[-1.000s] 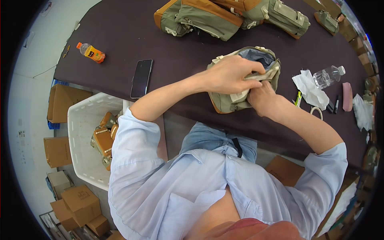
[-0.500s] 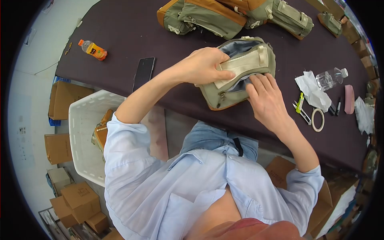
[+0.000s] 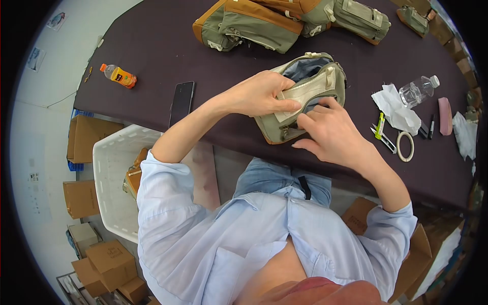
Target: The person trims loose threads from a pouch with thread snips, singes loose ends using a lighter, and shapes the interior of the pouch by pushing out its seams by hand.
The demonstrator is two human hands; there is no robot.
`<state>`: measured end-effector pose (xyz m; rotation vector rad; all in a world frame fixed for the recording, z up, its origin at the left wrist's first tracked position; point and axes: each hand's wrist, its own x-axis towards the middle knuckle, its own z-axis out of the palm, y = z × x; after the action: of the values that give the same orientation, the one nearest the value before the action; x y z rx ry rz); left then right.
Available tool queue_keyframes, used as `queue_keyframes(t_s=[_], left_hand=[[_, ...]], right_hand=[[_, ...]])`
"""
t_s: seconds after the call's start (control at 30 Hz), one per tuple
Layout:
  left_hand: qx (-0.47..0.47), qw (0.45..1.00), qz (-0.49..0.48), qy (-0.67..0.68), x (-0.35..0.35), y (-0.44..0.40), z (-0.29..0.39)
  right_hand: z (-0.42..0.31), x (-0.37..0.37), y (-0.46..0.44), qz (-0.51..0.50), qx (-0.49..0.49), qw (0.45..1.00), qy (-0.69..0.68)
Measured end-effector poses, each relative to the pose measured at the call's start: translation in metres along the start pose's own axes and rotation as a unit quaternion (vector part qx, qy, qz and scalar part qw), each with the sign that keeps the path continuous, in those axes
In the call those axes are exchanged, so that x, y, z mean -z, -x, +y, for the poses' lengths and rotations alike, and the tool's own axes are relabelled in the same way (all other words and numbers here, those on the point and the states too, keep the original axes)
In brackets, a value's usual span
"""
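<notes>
You have bright, even light; the shadows around your left hand [image 3: 262, 94] and right hand [image 3: 333, 133] are only weak and soft; the wall [image 3: 38, 127] and your shirt [image 3: 213, 239] look the palest, while the dark counter [image 3: 142, 40] gives back little light; the clear bottle [image 3: 418, 91] carries small glints; your wide lens bends the counter's edge into a curve, and black corners close the view; near the right rim, the cardboard boxes [image 3: 444, 36] look squeezed and less sharp.
</notes>
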<state>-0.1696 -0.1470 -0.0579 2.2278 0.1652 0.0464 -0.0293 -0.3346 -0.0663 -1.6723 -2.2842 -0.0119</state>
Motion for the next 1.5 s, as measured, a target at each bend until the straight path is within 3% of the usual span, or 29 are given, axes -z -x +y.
queue_keyframes(t_s=[0.07, 0.17, 0.27, 0.37, 0.5, 0.63, 0.73, 0.83, 0.97, 1.13, 1.27, 1.37, 1.5], left_hand=[[0.002, 0.998, -0.005, 0.055, -0.001, 0.000, -0.003], [0.023, 0.995, 0.009, 0.101, 0.001, -0.001, -0.002], [0.065, 0.987, 0.033, 0.145, 0.006, 0.001, 0.003], [0.083, 0.983, 0.031, 0.161, 0.008, 0.001, 0.001], [0.084, 0.981, 0.022, 0.171, 0.005, -0.001, 0.006], [0.048, 0.988, 0.009, 0.150, 0.010, 0.004, -0.003], [0.052, 0.978, -0.012, 0.202, 0.011, 0.007, -0.003], [0.039, 0.982, -0.048, 0.181, 0.008, 0.010, -0.007], [0.058, 0.985, -0.054, 0.154, 0.016, 0.018, -0.004], [0.062, 0.985, -0.075, 0.139, 0.015, 0.022, -0.008], [0.054, 0.981, -0.089, 0.162, 0.020, 0.016, -0.007], [0.072, 0.977, -0.109, 0.170, 0.024, 0.011, 0.002], [0.088, 0.972, -0.108, 0.190, 0.028, 0.006, -0.003]], right_hand=[[0.009, -0.004, 0.001, 0.036, -0.025, 0.990, -0.133], [0.006, -0.016, -0.002, 0.224, -0.034, 0.974, -0.004], [-0.015, -0.016, 0.004, 0.336, -0.137, 0.932, 0.006], [-0.034, -0.030, 0.011, 0.197, -0.208, 0.952, -0.105], [-0.033, -0.058, 0.002, 0.260, -0.194, 0.910, -0.259], [-0.038, -0.045, 0.005, 0.227, -0.219, 0.857, -0.407], [-0.032, -0.041, 0.008, 0.205, -0.225, 0.851, -0.427], [0.002, -0.022, 0.012, 0.248, -0.119, 0.948, -0.159], [0.043, -0.006, 0.029, 0.314, -0.188, 0.929, -0.060], [0.066, -0.010, 0.045, 0.301, -0.255, 0.909, -0.137], [0.056, -0.015, 0.045, 0.281, -0.296, 0.820, -0.400], [0.051, -0.019, 0.039, 0.296, -0.230, 0.875, -0.307], [0.070, -0.035, 0.037, 0.338, -0.263, 0.818, -0.385]])
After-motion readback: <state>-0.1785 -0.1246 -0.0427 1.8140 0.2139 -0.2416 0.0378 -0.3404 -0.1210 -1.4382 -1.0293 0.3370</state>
